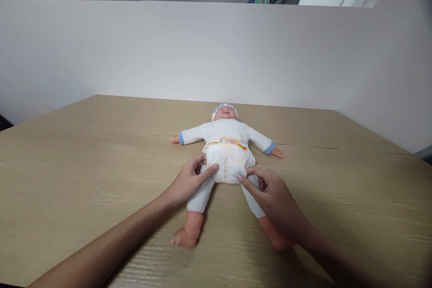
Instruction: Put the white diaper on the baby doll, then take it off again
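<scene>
A baby doll lies on its back with its arms spread and its feet toward me. It wears white clothes with blue cuffs and a white cap with lettering. Around its hips is a white diaper with an orange patterned waistband. My left hand is at the diaper's left leg edge, thumb on the front and fingers curled by the doll's thigh. At the right leg edge, my right hand pinches the diaper between thumb and fingers. Some fingertips of both hands are hidden.
The doll rests on a wood-grain table with thin seams across it. A white partition rises behind the table and another wall stands on the right. Ceiling lights show above.
</scene>
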Demonstrator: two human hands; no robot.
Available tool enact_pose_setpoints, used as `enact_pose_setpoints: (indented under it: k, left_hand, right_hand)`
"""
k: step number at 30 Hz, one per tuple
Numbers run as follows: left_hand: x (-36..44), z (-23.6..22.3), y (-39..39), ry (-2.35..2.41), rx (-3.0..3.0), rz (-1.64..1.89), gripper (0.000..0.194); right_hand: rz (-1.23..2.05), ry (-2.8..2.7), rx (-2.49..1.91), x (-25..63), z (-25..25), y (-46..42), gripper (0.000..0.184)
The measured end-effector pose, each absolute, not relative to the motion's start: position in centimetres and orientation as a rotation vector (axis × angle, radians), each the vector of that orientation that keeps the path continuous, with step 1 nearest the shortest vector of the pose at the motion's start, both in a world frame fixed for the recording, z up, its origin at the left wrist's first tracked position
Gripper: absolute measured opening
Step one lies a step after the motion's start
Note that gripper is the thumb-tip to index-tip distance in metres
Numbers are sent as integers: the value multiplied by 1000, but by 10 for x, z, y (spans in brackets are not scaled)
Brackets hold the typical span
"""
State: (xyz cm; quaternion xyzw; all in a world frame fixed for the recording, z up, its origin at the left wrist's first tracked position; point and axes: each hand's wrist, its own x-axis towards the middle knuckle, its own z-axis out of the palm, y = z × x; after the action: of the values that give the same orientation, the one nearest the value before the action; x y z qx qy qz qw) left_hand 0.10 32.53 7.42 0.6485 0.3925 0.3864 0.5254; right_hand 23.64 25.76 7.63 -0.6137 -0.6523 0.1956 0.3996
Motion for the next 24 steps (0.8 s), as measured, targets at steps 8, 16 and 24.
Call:
enact_pose_setpoints:
  k: [8,16,24]
  left_hand:
    - [-3,75,326,1013,1732,904,36]
    - [-7,72,324,1215,1958,1036,31]
    - [-18,61,332,1185,2284,1192,31]
  right_hand:
    - [479,-1677,-1466,251,60,269,35]
    - [221,-1758,-1258,253,45,276,25]
    - [83,-1677,-1216,272,40,287,21]
